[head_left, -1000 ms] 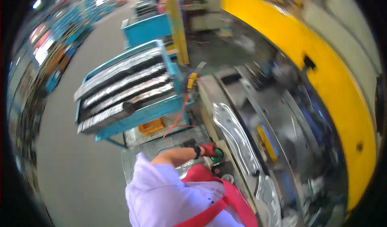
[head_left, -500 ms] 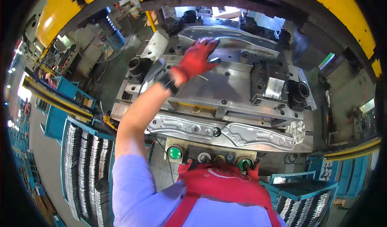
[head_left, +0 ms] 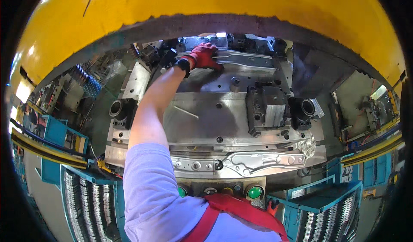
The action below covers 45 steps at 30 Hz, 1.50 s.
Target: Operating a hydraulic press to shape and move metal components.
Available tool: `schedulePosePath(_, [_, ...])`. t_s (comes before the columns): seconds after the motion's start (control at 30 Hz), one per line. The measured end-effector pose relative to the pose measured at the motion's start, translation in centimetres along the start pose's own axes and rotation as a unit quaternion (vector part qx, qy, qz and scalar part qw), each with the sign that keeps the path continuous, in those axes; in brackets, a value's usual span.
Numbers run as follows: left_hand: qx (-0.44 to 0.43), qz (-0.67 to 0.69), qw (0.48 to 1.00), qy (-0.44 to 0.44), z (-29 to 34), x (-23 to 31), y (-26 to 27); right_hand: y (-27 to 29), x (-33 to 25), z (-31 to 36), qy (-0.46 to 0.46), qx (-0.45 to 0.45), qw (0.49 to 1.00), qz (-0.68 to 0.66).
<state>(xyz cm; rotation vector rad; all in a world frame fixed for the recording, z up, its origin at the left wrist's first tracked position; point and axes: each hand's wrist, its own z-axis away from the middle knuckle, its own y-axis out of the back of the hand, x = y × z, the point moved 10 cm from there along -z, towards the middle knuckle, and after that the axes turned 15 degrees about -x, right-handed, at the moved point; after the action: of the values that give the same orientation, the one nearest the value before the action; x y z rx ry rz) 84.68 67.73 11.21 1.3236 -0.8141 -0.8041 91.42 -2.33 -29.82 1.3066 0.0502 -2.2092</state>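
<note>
My left hand (head_left: pixel 203 56), in a red glove with dark fingertips, reaches far forward over the press die. It is closed across the left part of a long stamped metal panel (head_left: pixel 247 59), with the fingers over its far side and the thumb along the near side. The panel lies at the back of the die plate (head_left: pixel 202 113). Low at the right, my right hand (head_left: pixel 272 206) shows only as a bit of red and black glove beside the green push button (head_left: pixel 254 192); its fingers are mostly hidden.
Two more stamped panels (head_left: pixel 262 161) lie along the front ledge, with crumpled silvery wrap (head_left: pixel 305 147) at their right end. Dark guide bushings (head_left: pixel 307 108) and a bolted block (head_left: pixel 267 108) rise from the die. A yellow press beam (head_left: pixel 215 1) spans overhead. Blue racks (head_left: pixel 318 199) hold stacked parts.
My left hand has moved forward from above the plate onto the back panel. My right hand has come off the green button. My view has shifted, with the yellow beam now filling the top.
</note>
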Motion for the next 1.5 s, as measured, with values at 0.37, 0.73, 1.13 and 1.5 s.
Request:
schedulePosePath(0.37, [0.049,-0.032,0.998,-0.028,-1.2,-0.9,-0.2,-3.9,-11.4,3.3,0.007,0.021,0.994,0.108])
schedulePosePath(0.73, [0.018,-0.006,0.998,-0.065,-0.8,-0.1,0.3,-10.0,-20.7,2.2,0.26,-0.133,0.947,0.137])
schedulePosePath(1.13, [0.023,-0.029,0.998,-0.054,0.0,1.7,1.9,-11.2,-20.4,4.3,0.278,-0.107,0.937,0.183])
schedulePosePath(1.5, [0.139,-0.095,0.983,-0.076,5.9,4.1,6.0,-10.7,-19.1,4.4,0.243,-0.143,0.955,0.095])
